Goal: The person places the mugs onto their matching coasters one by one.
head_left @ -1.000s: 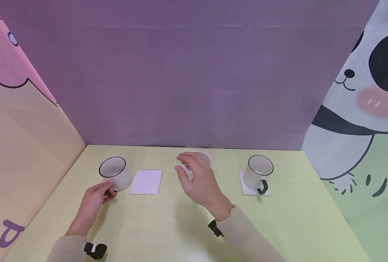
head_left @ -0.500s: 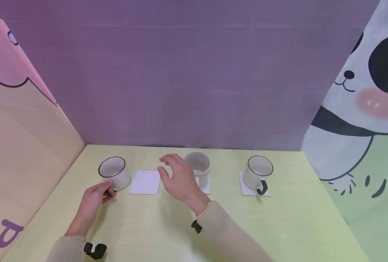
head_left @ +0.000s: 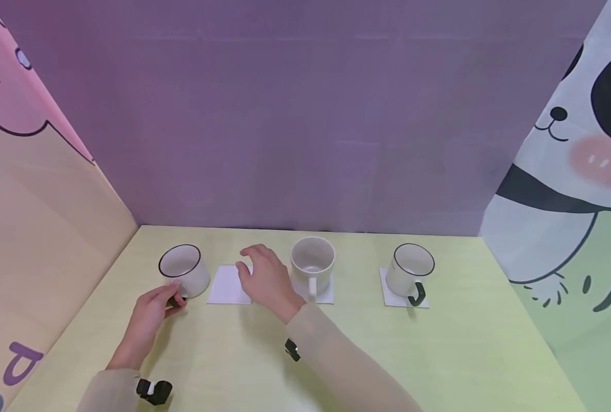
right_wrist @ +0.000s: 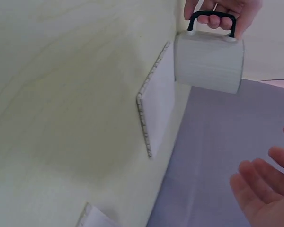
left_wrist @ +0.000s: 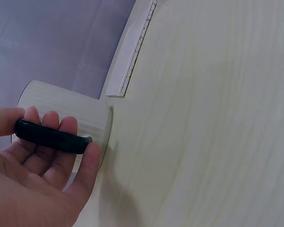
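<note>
At the table's left, a white mug (head_left: 184,269) with a black rim stands upright, gripped at its black handle (left_wrist: 52,136) by my left hand (head_left: 148,315). The fingers curl through that handle in the left wrist view. My right hand (head_left: 269,280) hovers over a bare white square coaster (head_left: 227,286), its fingers loosely bent around nothing. Right of it, an all-white mug (head_left: 312,260) sits on another coaster (head_left: 327,296). In the right wrist view the right hand (right_wrist: 267,189) is apart from the held mug (right_wrist: 208,61).
Farther right, a black-rimmed mug (head_left: 410,272) with a black handle rests on a coaster (head_left: 390,298). A purple wall (head_left: 305,114) rises behind the pale wooden table (head_left: 439,360). Printed cartoon panels flank both sides.
My right hand has moved left from in front of the all-white mug to above the bare coaster, uncovering that mug. My left hand keeps its hold on the left mug, which has stayed put.
</note>
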`<state>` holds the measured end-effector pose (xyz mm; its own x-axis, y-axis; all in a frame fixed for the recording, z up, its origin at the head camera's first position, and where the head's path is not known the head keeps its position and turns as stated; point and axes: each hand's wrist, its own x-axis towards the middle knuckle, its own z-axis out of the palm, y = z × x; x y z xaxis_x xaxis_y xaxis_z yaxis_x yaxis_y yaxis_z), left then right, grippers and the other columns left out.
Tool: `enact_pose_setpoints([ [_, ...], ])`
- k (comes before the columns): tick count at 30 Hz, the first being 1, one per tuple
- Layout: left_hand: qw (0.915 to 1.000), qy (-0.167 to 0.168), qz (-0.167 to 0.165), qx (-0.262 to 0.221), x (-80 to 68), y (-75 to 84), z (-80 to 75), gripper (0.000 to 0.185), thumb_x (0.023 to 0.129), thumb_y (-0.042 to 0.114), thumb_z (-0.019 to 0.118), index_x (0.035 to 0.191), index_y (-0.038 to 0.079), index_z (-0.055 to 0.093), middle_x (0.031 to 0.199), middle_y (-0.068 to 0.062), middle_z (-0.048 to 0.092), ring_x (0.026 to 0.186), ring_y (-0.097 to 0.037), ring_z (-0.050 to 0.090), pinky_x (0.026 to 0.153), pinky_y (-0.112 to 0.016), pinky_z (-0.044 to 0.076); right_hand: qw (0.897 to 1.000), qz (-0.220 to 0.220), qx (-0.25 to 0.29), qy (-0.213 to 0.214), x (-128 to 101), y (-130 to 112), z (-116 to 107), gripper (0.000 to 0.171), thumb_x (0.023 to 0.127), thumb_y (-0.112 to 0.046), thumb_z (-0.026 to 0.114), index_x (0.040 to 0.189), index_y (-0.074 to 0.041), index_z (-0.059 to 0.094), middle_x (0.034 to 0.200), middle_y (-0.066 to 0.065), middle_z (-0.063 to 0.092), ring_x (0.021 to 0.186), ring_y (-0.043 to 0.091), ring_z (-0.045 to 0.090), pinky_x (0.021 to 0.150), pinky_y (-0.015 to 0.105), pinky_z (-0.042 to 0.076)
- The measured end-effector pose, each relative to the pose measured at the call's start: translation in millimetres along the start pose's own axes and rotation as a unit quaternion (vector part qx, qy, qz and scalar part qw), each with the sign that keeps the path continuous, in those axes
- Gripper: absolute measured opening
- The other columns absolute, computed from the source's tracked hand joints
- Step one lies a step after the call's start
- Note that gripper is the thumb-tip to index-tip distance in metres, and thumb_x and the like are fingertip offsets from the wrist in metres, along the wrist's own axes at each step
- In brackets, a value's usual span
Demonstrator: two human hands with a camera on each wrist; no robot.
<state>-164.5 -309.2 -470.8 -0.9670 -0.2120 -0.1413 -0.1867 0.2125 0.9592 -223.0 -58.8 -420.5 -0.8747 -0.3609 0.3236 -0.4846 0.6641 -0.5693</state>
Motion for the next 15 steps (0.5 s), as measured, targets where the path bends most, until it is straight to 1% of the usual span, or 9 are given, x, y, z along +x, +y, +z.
enact_pose_setpoints([
  [5,1.0000,0.006,0.003,0.004,-1.0,2.2,1.5,0.048,0.110,0.034,0.045,0.100,-0.010,0.062,0.092,-0.002,0.060,0.089,-0.010,0.059,0.082,-0.019,0.054,0.996,0.054,-0.029,-0.062,6.0,8.7,14.0,0.036,0.100,-0.032,0.059,0.130,-0.013,0.067,0.134,0.003,0.063,0.123,0.021,0.060,0.092,0.039,0.055],
  [7,0.9999,0.010,0.008,0.010,-2.2,3.0,1.7,0.050,0.110,0.035,0.045,0.102,-0.011,0.061,0.092,-0.003,0.060,0.090,-0.010,0.059,0.082,-0.019,0.054,0.993,0.062,-0.045,-0.084,6.8,13.1,20.3,0.038,0.100,-0.033,0.059,0.132,-0.012,0.066,0.136,0.003,0.062,0.123,0.022,0.059,0.094,0.039,0.054],
  [9,0.9998,0.011,0.011,0.011,-3.3,3.6,1.6,0.049,0.110,0.034,0.045,0.101,-0.011,0.061,0.092,-0.003,0.061,0.090,-0.010,0.059,0.082,-0.020,0.055,0.991,0.061,-0.065,-0.102,7.2,16.1,25.7,0.040,0.100,-0.033,0.059,0.132,-0.011,0.066,0.136,0.004,0.062,0.123,0.023,0.059,0.095,0.038,0.054],
  [11,0.9998,0.012,0.013,0.010,-3.8,3.5,1.8,0.049,0.110,0.034,0.045,0.101,-0.011,0.062,0.091,-0.003,0.061,0.089,-0.010,0.059,0.082,-0.019,0.055,0.988,0.051,-0.094,-0.115,7.1,18.8,30.1,0.040,0.100,-0.033,0.058,0.133,-0.011,0.066,0.136,0.004,0.062,0.121,0.024,0.060,0.095,0.037,0.053],
  [15,0.9998,0.012,0.014,0.008,-3.8,2.5,1.4,0.049,0.110,0.034,0.045,0.101,-0.012,0.062,0.091,-0.004,0.061,0.089,-0.011,0.059,0.081,-0.019,0.054,0.977,0.032,-0.153,-0.145,6.6,23.0,36.5,0.042,0.100,-0.034,0.057,0.136,-0.012,0.064,0.140,0.004,0.059,0.121,0.025,0.059,0.097,0.037,0.052],
])
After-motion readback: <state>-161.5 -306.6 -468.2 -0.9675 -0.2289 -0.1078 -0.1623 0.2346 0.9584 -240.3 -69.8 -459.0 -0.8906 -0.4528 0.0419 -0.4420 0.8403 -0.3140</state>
